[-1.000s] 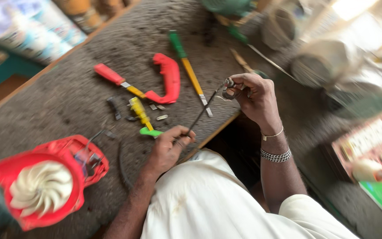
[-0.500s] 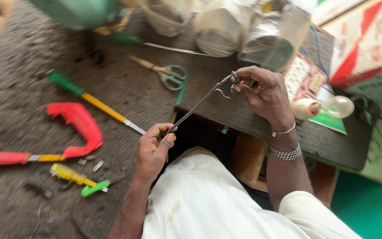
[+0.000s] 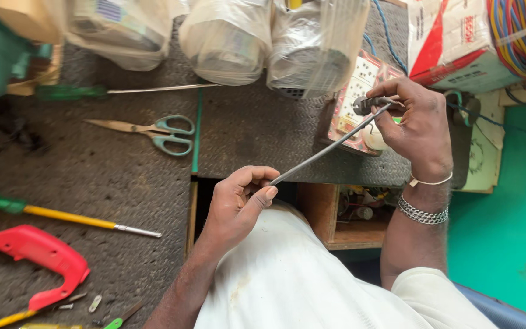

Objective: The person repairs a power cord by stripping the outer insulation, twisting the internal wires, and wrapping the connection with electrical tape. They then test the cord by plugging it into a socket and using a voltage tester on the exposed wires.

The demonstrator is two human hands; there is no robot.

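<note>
the thin rod point(image 3: 327, 150) between the hands is grey with a darker grey end. the bench point(image 3: 111, 176) has a dark grey, speckled, rough-looking cover. the scissors point(image 3: 153, 132) on the far left have pale teal handles and tan blades. one screwdriver point(image 3: 56, 216) at the left has a green grip and yellow shaft; the curved plastic handle point(image 3: 38, 259) near it is bright red. the wire bundle point(image 3: 522, 30) on the far right is striped red, yellow, blue and green. the floor point(image 3: 506, 244) at the right is teal.

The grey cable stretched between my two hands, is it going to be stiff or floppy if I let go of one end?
Likely floppy: the grey cable is thin and looks straight only because the left hand and right hand pull it taut. Probably light. The small fitting at its right end may weigh that end down.
</note>
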